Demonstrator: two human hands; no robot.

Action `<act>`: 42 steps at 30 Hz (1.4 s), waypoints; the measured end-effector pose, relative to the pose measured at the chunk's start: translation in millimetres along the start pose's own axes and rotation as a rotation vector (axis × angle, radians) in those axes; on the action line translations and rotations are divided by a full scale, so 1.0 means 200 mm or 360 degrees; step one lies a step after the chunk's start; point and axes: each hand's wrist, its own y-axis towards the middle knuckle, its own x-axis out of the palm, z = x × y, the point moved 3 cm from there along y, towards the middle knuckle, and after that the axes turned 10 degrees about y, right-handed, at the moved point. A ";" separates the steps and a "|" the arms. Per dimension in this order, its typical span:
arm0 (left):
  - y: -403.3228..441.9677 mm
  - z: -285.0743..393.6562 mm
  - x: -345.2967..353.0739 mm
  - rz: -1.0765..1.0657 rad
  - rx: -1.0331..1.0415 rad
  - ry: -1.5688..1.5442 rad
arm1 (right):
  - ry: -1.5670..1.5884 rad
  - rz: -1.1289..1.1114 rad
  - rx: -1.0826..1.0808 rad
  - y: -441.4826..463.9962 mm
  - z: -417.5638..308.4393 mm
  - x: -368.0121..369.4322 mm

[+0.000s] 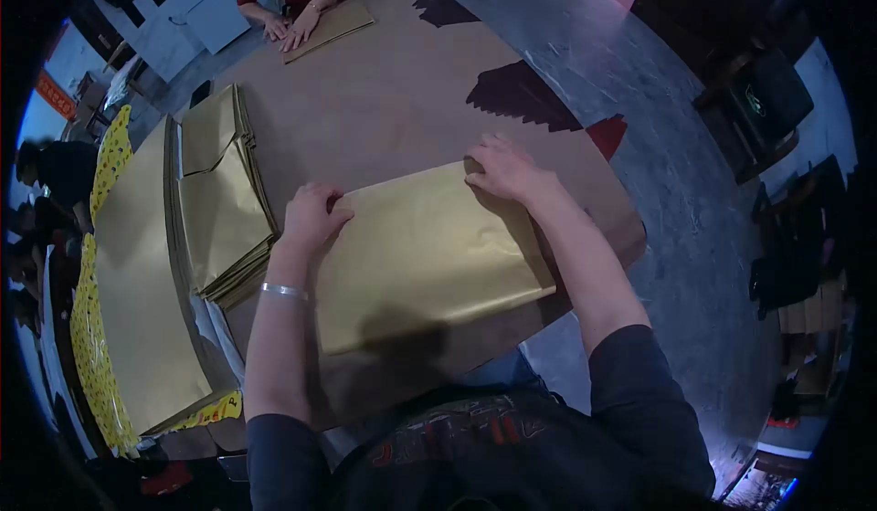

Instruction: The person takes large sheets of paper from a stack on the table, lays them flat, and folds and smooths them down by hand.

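Observation:
A folded sheet of gold paper [420, 246] lies in front of me on the brown table top, with a fold along its near edge. At its far left corner, my left hand [315, 214] has its fingers curled and the thumb against the paper. My right hand [502, 168] grips the far right corner with bent fingers. A shadow falls across the near part of the sheet.
To the left lie a stack of folded gold paper [224, 210] and large flat gold sheets [137, 283] over yellow patterned wrapping [87, 347]. Across the round table [365, 109], a person's hands [297, 31] press another folded gold piece [333, 31]. Chairs [767, 109] stand at right.

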 end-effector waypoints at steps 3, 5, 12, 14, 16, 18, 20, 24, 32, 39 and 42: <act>0.08 -0.03 0.00 -0.0392 -0.0111 -0.0117 | 0.0161 -0.0094 -0.0049 0.10 0.06 -0.01; 0.08 -0.03 -0.02 -0.0332 -0.0042 -0.0103 | 0.0109 -0.0311 0.0035 0.10 -0.01 -0.09; 0.08 -0.01 -0.03 -0.0451 -0.0031 -0.0216 | 0.0423 -0.0333 0.0172 0.07 -0.01 -0.07; 0.10 -0.03 -0.04 -0.0522 0.0054 -0.0142 | 0.0128 -0.0058 -0.0289 0.05 0.00 -0.04; 0.08 0.00 -0.09 -0.0542 0.0061 -0.0074 | 0.0058 0.0210 -0.0512 -0.03 -0.02 -0.05; 0.04 0.07 -0.15 -0.0578 0.0070 0.0005 | -0.0006 0.0473 -0.0732 -0.11 -0.05 -0.09; -0.01 0.05 -0.14 -0.0517 0.0109 -0.0036 | -0.0066 0.0579 -0.0792 -0.20 -0.08 -0.14; -0.15 0.12 -0.25 -0.0223 0.0292 -0.0118 | -0.0047 0.0679 -0.0819 -0.33 -0.09 -0.19; -0.30 0.24 -0.36 0.0144 0.0467 0.0171 | -0.0140 0.0433 -0.0594 -0.32 -0.27 -0.16; -0.29 0.31 -0.38 0.0181 0.0529 0.0244 | -0.0018 0.0554 -0.1010 -0.15 -0.79 0.06; -0.29 0.26 -0.37 0.0111 0.0480 0.0208 | 0.0099 0.0448 -0.0922 -0.12 -0.77 0.09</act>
